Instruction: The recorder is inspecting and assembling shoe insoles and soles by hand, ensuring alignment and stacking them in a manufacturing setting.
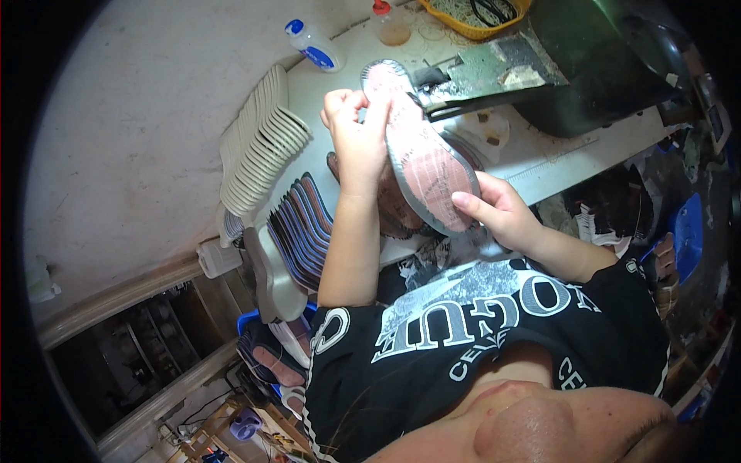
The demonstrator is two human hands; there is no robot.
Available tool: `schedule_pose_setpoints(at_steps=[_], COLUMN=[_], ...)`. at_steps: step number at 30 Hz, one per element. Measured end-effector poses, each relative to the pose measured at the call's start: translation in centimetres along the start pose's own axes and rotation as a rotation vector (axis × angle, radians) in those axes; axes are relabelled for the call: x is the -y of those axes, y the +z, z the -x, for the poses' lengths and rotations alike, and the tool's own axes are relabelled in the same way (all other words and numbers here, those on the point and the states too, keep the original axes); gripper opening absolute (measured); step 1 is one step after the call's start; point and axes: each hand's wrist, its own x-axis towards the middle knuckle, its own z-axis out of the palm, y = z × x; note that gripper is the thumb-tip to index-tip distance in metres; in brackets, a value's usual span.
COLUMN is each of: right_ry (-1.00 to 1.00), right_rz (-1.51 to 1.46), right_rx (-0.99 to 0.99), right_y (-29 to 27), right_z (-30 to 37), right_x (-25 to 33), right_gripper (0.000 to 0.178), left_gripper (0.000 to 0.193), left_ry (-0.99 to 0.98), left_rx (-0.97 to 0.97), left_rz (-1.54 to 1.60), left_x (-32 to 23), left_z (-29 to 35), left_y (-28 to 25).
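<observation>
A shoe insole, pinkish in the middle with a grey rim and rows of marks, is held up aslant between my two hands. My left hand grips its upper left edge, thumb on the face and fingers curled. My right hand holds the wide lower end, thumb on top and the other fingers behind it. The insole's upper part lies close to the edge of a worn green machine; whether they touch I cannot tell. Beneath it and behind my left forearm, another brownish insole is partly hidden.
On the left stand a stack of whitish soles and a row of dark soles. A blue-capped white bottle, a red-capped bottle and a yellow basket line the table's far side. A blue bin is at right.
</observation>
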Motion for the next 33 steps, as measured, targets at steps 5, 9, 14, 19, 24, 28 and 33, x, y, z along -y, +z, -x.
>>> schedule_pose_setpoints(at_steps=[5, 9, 14, 19, 24, 28, 33], right_ry=[-0.074, -0.086, -0.257, -0.342, -0.175, -0.303, -0.386], right_rz=[0.060, 0.066, 0.391, 0.610, 0.915, 1.251, 1.466], right_rx=[-0.066, -0.057, -0.059, 0.187, 0.173, 0.162, 0.156], right_y=[-1.0, -1.8, 0.1, 3.1, 2.8, 3.7, 5.1], right_z=[-0.9, -3.5, -4.5, -3.9, -7.8, -7.5, -7.4], right_x=[1.2, 2.0, 1.7, 0.6, -3.0, -4.4, -5.9], right_gripper=[0.024, 0.023, 0.022, 0.025, 0.041, 0.042, 0.035], left_gripper=[0.029, 0.038, 0.039, 0.035, 0.029, 0.033, 0.029], left_ry=[0.028, -0.102, -0.284, -0.160, -0.157, -0.185, -0.183], left_rx=[0.012, 0.088, 0.048, -0.122, -0.139, 0.081, 0.146], left_rz=[-0.183, -0.165, 0.288, 0.117, -0.747, -1.010, -1.091], left_x=[-1.2, 0.6, 2.2, 0.4, 1.9, 1.5, 0.9], left_z=[-1.0, -3.4, -2.7, 3.6, 10.0, 14.4, 13.2], left_y=[1.2, 1.5, -1.0, -7.5, -11.5, -10.8, -10.6])
